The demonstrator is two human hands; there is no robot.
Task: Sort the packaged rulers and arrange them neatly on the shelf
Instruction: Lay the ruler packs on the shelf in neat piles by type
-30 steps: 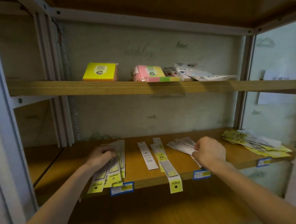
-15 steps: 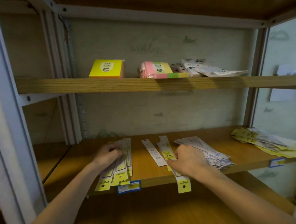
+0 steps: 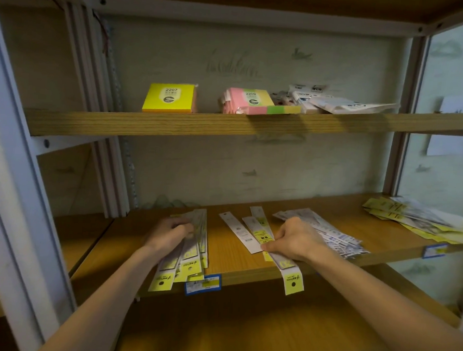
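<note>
Our left hand [image 3: 171, 232] curls over the stack of packaged rulers [image 3: 190, 251] at the left of the shelf [image 3: 235, 265] — their yellow tabs overhang the near edge. Our right hand [image 3: 294, 240] pinches one ruler [image 3: 287, 268] in the middle, beside a white loose pile [image 3: 327, 232].

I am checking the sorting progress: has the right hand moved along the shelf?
Yes. The right hand left the white pile, moving left to the yellow-tagged ruler.

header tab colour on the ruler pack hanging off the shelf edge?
Yellow, with a black hang hole, on the ruler pack; head view.
</note>
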